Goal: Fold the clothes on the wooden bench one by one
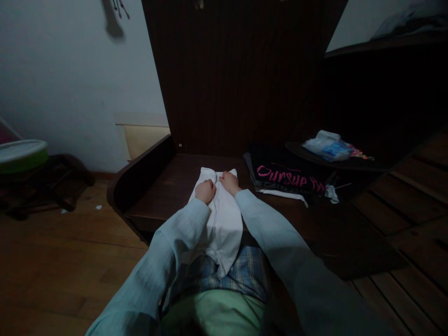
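A white cloth garment [224, 224] lies over the dark wooden bench top [164, 186]; its near end hangs down over the front edge to my lap. I cannot make out what kind of garment it is. My left hand [206, 191] is closed on its left side, fingers curled into the fabric. Close beside it, slightly farther back, my right hand [229, 182] is closed on the upper right part of the same garment. Its far end lies flat just beyond both hands.
To the right lie folded dark clothes [287, 172] with pink lettering. Beside them, a dark rounded shelf [315, 156] holds a blue-white plastic packet [329, 147]. A raised side panel [140, 168] bounds the bench at left. A green-rimmed basin [24, 156] stands far left.
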Action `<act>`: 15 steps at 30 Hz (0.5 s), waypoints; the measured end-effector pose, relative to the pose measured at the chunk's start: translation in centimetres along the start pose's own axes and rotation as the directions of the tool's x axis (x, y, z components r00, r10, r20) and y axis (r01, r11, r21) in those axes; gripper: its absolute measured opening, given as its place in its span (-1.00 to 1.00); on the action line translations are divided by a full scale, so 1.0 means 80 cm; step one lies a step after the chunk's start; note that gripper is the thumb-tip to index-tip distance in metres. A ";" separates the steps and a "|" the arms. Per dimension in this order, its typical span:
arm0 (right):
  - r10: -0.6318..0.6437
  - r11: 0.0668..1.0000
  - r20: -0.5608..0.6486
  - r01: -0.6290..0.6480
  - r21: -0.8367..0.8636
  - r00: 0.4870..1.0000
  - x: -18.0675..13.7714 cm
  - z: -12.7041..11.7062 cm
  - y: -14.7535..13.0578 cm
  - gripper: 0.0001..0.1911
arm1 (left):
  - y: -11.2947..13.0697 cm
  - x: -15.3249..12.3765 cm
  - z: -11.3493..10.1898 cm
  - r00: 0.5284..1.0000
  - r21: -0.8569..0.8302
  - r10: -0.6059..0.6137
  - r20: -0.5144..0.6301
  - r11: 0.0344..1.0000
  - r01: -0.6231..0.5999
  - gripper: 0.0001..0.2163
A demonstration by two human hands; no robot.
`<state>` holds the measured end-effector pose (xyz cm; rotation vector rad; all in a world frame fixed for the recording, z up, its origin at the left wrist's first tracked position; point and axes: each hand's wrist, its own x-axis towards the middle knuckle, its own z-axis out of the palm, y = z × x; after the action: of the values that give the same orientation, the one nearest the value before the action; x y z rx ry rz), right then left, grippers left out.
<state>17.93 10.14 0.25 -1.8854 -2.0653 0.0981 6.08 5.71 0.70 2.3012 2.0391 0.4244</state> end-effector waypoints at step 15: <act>0.019 0.988 -0.021 -0.016 0.157 1.000 0.008 0.004 0.004 -0.79 | -0.011 0.013 0.014 0.967 -0.097 0.183 -0.178 0.975 -0.202 -0.79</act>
<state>18.12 10.87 -0.06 -1.8020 -1.9651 0.2347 5.55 7.03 -0.40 2.4784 1.8061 0.7481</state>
